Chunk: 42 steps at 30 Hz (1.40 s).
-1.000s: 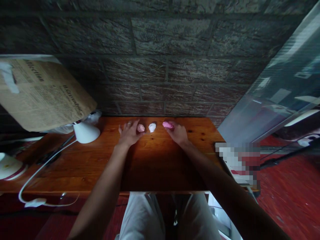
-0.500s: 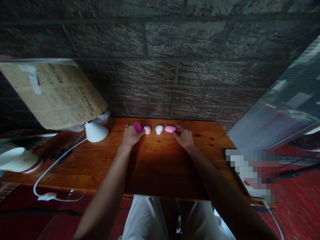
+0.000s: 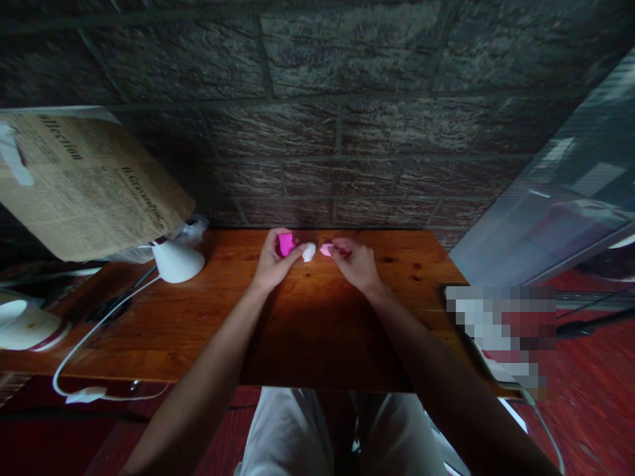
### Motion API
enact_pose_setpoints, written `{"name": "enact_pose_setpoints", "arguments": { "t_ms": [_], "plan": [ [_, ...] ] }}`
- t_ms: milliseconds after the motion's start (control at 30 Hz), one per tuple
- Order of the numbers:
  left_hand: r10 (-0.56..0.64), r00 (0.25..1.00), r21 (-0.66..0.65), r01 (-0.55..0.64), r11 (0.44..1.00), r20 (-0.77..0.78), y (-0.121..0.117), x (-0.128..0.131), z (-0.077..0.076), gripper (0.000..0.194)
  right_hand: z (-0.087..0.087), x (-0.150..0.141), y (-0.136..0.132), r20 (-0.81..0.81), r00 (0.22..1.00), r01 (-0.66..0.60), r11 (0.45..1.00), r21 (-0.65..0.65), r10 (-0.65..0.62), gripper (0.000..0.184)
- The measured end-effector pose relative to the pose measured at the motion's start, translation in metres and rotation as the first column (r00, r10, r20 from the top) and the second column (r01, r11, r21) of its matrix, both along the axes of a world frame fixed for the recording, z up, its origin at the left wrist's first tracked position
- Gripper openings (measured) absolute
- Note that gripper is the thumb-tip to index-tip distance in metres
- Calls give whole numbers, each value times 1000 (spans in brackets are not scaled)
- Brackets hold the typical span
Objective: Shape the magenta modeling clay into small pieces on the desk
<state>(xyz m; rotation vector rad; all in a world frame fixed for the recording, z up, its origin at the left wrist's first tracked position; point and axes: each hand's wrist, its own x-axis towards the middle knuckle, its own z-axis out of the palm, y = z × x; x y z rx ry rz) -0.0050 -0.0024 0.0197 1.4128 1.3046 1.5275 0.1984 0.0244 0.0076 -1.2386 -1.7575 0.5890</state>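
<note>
My left hand (image 3: 274, 263) is curled around a bright magenta crumpled lump (image 3: 286, 244) near the wall side of the table. Its thumb tip reaches a small white crumpled lump (image 3: 308, 252), apparently touching it. To the right, the fingers of my right hand (image 3: 358, 263) pinch a light pink lump (image 3: 326, 249), which is partly covered by them. A narrow gap of bare wood separates the white lump from that pink one. The pale pink lump seen earlier beside my left thumb is hidden now. I cannot tell whether the lumps are paper or clay.
A lamp with a newsprint shade (image 3: 104, 185) and white base (image 3: 177, 260) stands at the left, its cord (image 3: 82, 347) trailing over the front edge. Further left lies a paper cup (image 3: 30, 325). A blurred-out object (image 3: 501, 337) rests at the right edge. A brick wall (image 3: 317, 132) borders the table.
Both hands have moved inward, drawing the lumps closer together. The left carried the magenta lump right, and the pale pink one disappeared behind it. The right brought its pink lump left. The view shifted slightly.
</note>
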Motion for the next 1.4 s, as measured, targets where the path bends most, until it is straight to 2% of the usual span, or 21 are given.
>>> {"name": "enact_pose_setpoints", "arguments": {
  "t_ms": [67,133,200,367,467,567,633,733,767,833,900,967,1067,1133,1233,1300,1400],
  "plan": [
    [-143,957,-75,166,983,252,-4,8,6,51,0,-4,-3,-85,994,-68,998,-8,67,16],
    [-237,851,-143,338,930,469,-8,10,13,45,-1,-7,-6,-162,978,-139,990,-35,132,22],
    [-276,769,-196,459,867,577,-10,9,18,44,-2,-8,-6,-226,959,-190,980,-61,172,28],
    [-305,728,-294,569,768,614,-9,8,16,59,1,-9,-6,-297,938,-200,979,-42,179,42],
    [-305,709,-340,611,715,636,-8,15,10,56,3,-9,-7,-306,925,-241,970,-20,223,45],
    [-310,679,-333,641,691,665,-9,23,6,49,2,-8,-7,-273,930,-257,966,-6,246,44],
    [-315,663,-342,666,664,680,-11,26,6,49,0,-6,-5,-203,957,-210,978,-4,205,41],
    [-309,683,-389,665,638,661,-10,27,5,54,-9,2,4,-37,999,-14,1000,21,14,19],
    [-306,710,-407,643,649,634,-9,27,3,55,-13,4,7,16,998,61,998,35,-62,18],
    [-297,798,-435,550,713,524,-6,26,-2,57,-22,8,15,102,982,152,987,47,-156,42],
    [-272,900,-436,407,803,340,-3,24,-9,57,-30,10,21,182,972,144,989,21,-146,56],
    [-236,963,-398,269,877,131,1,21,-16,57,-35,8,24,258,962,97,995,2,-94,56],
    [-150,986,-318,119,941,-73,8,12,-22,58,-36,2,25,345,936,67,997,33,-74,47],
    [-70,993,-284,40,958,-95,13,5,-22,58,-32,-5,24,371,923,88,995,52,-101,40],
    [41,999,-272,-47,961,-29,20,-5,-19,59,-25,-20,26,374,912,159,986,49,-166,31],
    [50,997,-292,-32,956,53,22,-11,-16,60,-19,-34,29,368,907,207,978,37,-206,31],
    [-56,988,-351,105,931,146,21,-19,-11,63,-12,-57,32,359,910,225,974,-4,-209,30]
  ]
}}
